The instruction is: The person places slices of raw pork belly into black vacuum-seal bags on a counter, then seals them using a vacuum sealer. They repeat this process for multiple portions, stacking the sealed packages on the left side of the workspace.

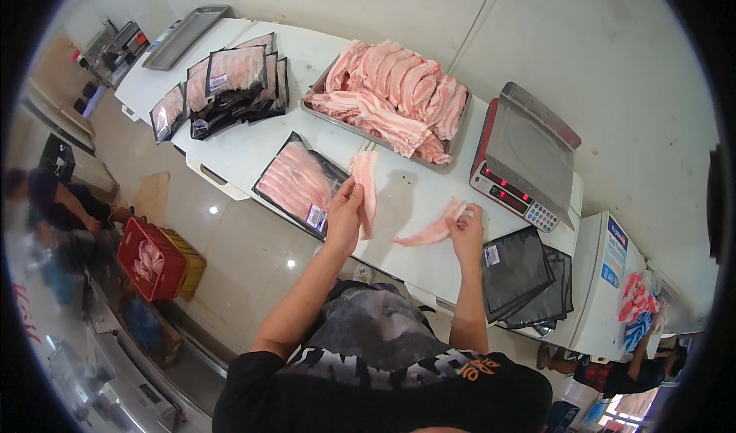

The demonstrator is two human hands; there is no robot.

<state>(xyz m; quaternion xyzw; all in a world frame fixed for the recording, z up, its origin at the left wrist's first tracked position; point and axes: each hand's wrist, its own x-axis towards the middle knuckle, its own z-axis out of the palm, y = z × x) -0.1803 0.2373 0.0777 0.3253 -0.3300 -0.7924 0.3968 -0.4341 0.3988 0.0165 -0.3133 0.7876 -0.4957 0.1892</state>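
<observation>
Pinched in my left hand (346,212) is a slice of pork belly (368,182), hanging upright over the white worktop (399,191). My right hand (466,237) grips a second pork belly slice (429,232) by its end, and the rest trails to the left. Just left of my left hand lies a black-edged clear bag (291,174) with several slices laid side by side in it. Beyond both hands, a metal tray (308,105) is heaped with raw pork belly slices (395,84). Flat black bags (517,268) are stacked beside my right wrist.
A red digital scale (529,153) with lit displays stands at the right. Filled meat packs (234,73) are piled at the far left, near a bare metal tray (188,38). On the floor sits a red crate (138,253) with meat. Other people are at left and lower right.
</observation>
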